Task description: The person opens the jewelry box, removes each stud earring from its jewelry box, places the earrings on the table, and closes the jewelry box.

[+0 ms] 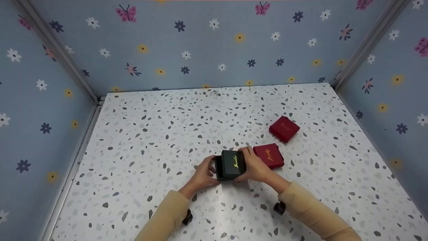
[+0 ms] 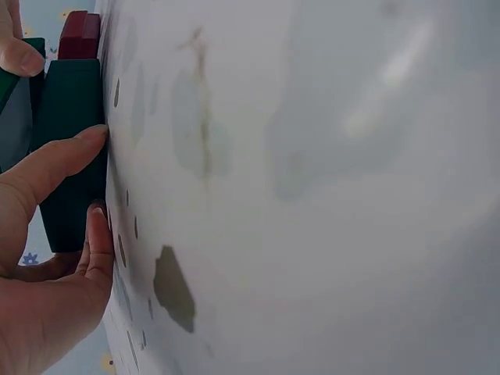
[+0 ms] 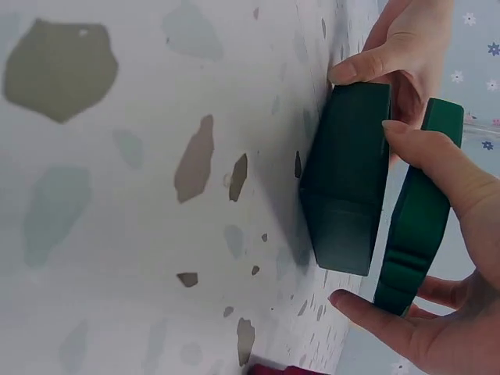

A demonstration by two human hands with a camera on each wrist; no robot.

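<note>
Currently, at the bench [image 1: 160,122], L hand [image 1: 202,174] grips the green base [image 1: 219,168], R hand [image 1: 256,168] pinches its lid [image 1: 230,164]; 2 red boxes [image 1: 268,156] nearby look closed. Lid's off its seat, tilted over base w/ a gap; approx. midway. Left, prob.: seating or fully removing it, can't tell which.

Long plain beige cloth left sleeve [image 1: 164,216], small black device [image 1: 187,217] beside it. Matching beige right sleeve [image 1: 313,210], lightly creased, similar black device [image 1: 279,208] alongside. Left hand [image 1: 201,176], right hand [image 1: 256,168] bare.
</note>
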